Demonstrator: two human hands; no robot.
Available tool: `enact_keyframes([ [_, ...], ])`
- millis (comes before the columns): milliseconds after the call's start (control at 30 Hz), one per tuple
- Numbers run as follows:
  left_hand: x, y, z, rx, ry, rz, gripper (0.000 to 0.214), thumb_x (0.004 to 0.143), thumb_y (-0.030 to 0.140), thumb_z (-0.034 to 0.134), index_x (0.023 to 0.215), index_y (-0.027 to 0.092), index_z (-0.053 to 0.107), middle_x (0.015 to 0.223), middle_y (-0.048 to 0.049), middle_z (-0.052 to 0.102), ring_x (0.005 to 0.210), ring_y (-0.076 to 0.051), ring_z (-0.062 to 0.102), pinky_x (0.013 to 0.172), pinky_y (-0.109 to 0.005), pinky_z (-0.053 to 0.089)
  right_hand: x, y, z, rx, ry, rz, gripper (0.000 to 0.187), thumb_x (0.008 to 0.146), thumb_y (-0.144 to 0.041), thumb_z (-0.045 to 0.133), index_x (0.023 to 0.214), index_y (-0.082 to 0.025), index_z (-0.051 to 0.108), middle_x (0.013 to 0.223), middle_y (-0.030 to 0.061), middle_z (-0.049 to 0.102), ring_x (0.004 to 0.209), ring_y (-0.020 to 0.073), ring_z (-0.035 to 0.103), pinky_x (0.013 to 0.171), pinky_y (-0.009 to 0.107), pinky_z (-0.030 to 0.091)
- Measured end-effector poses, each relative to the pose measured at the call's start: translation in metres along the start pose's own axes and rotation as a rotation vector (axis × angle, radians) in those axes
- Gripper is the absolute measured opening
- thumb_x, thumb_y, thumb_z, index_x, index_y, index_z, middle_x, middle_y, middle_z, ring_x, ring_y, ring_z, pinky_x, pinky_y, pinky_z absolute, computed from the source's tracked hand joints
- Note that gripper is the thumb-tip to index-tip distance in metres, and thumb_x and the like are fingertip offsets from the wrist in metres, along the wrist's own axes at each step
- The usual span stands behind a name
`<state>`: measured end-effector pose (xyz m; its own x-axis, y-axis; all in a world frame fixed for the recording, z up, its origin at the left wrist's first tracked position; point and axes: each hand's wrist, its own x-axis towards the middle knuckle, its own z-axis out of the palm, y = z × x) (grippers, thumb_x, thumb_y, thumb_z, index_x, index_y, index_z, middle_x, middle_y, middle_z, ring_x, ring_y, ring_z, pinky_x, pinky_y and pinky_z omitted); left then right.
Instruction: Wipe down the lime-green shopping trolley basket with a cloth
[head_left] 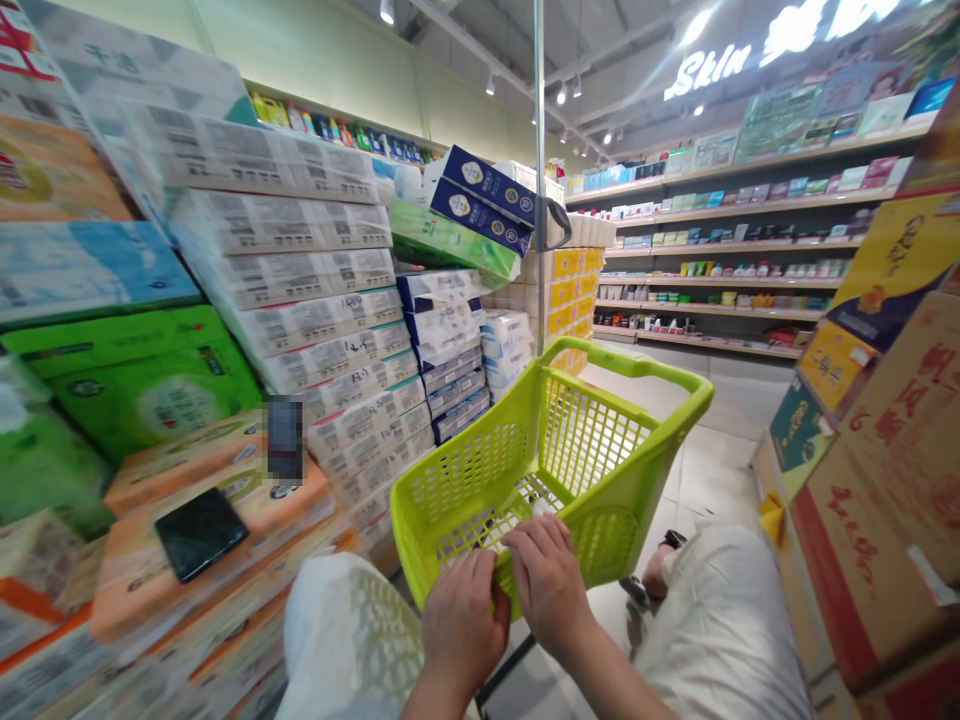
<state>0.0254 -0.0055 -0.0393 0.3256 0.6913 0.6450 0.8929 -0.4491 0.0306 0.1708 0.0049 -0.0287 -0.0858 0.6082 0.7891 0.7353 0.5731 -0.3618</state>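
Note:
A lime-green plastic shopping cart (469, 470) stands right before me, between my knees. My left hand (461, 605) is closed over its near rim, fingers curled down to the inside. Close beside it on the right, my right hand (546, 575) grips the same rim, knuckles up. Something small and whitish shows on the cart's bottom just beyond my right fingers; I cannot make out what it is. The cart's handle bar (641, 365) rises at its far side, away from me.
To my left are tall stacks of wrapped tissue packs (322, 270) and orange packs (292, 500) with a black phone-like slab (201, 533) on top. Cardboard cartons (877, 500) line the right. A metal pole (540, 110) and stocked shelves (720, 205) stand behind the cart.

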Motion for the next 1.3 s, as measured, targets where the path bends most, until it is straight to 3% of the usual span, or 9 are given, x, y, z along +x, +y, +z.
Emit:
enact_keyframes([
  [100,0.000,0.000,-0.002,-0.008,-0.004,0.001,0.022,0.074,0.015,0.046,0.094,0.021,0.054,0.082,-0.0036,0.067,0.075,-0.021,0.063,0.068,-0.033,0.048,0.000,0.008,-0.005,-0.007,-0.011,-0.025,0.024,0.089,-0.010,0.043,0.095,-0.023,0.062,0.088,0.0027,0.063,0.091,0.0182,0.054,0.100,0.037,0.035],
  [233,-0.001,0.003,-0.006,-0.006,-0.001,-0.019,0.020,0.076,0.016,0.045,0.094,0.021,0.054,0.080,-0.0033,0.066,0.074,-0.021,0.063,0.067,-0.033,0.048,0.004,0.024,-0.015,-0.070,0.079,0.051,0.023,0.091,-0.011,0.043,0.096,-0.022,0.062,0.090,0.0041,0.063,0.093,0.0193,0.054,0.101,0.039,0.034],
  [333,-0.003,0.003,-0.008,-0.006,-0.026,-0.024,0.017,0.078,0.018,0.047,0.093,0.021,0.054,0.082,-0.0036,0.066,0.074,-0.022,0.062,0.067,-0.034,0.048,0.002,0.012,-0.009,-0.060,0.087,0.084,0.023,0.090,-0.011,0.042,0.094,-0.022,0.062,0.088,0.0035,0.062,0.091,0.0191,0.054,0.100,0.039,0.034],
  [467,-0.005,0.000,-0.009,-0.016,-0.044,-0.006,0.015,0.080,0.024,0.049,0.093,0.020,0.055,0.081,-0.0048,0.066,0.074,-0.022,0.062,0.066,-0.033,0.048,-0.005,-0.010,0.002,0.015,-0.036,-0.023,0.023,0.089,-0.013,0.044,0.094,-0.024,0.063,0.085,0.0021,0.062,0.089,0.0183,0.053,0.097,0.036,0.036],
  [700,-0.005,-0.003,-0.014,-0.017,0.015,-0.013,0.014,0.082,0.024,0.047,0.091,0.021,0.056,0.078,-0.0034,0.066,0.072,-0.021,0.062,0.066,-0.033,0.048,0.002,0.016,-0.017,-0.082,0.081,0.073,0.022,0.091,-0.013,0.043,0.097,-0.023,0.062,0.091,0.0041,0.063,0.094,0.0198,0.054,0.101,0.040,0.033],
  [767,-0.004,-0.005,-0.015,-0.018,0.030,-0.011,0.013,0.082,0.024,0.046,0.090,0.021,0.056,0.077,-0.0030,0.066,0.070,-0.021,0.062,0.065,-0.033,0.047,0.002,0.012,-0.013,-0.081,0.090,0.092,0.023,0.091,-0.013,0.042,0.097,-0.023,0.062,0.091,0.0039,0.063,0.093,0.0196,0.054,0.102,0.040,0.033],
  [933,-0.003,-0.013,-0.016,-0.024,0.042,0.010,0.013,0.081,0.024,0.046,0.086,0.021,0.058,0.076,-0.0027,0.067,0.070,-0.020,0.062,0.062,-0.032,0.047,-0.004,-0.008,0.000,-0.025,-0.049,-0.023,0.023,0.087,-0.010,0.045,0.095,-0.023,0.063,0.088,0.0028,0.063,0.091,0.0186,0.054,0.099,0.037,0.035],
  [1133,-0.004,-0.020,-0.020,-0.018,0.069,-0.006,0.016,0.082,0.025,0.045,0.085,0.021,0.060,0.076,-0.0022,0.068,0.070,-0.019,0.063,0.065,-0.031,0.048,0.001,0.012,-0.016,-0.129,0.063,0.054,0.023,0.088,-0.011,0.046,0.098,-0.022,0.063,0.092,0.0037,0.063,0.096,0.0197,0.054,0.102,0.039,0.032],
  [1300,-0.004,-0.028,-0.019,-0.026,0.054,0.002,0.017,0.084,0.029,0.047,0.083,0.022,0.062,0.075,-0.0015,0.069,0.069,-0.019,0.063,0.064,-0.030,0.047,0.000,-0.001,-0.005,-0.080,0.023,0.038,0.023,0.088,-0.010,0.045,0.095,-0.023,0.063,0.089,0.0031,0.063,0.093,0.0193,0.054,0.101,0.038,0.033],
])
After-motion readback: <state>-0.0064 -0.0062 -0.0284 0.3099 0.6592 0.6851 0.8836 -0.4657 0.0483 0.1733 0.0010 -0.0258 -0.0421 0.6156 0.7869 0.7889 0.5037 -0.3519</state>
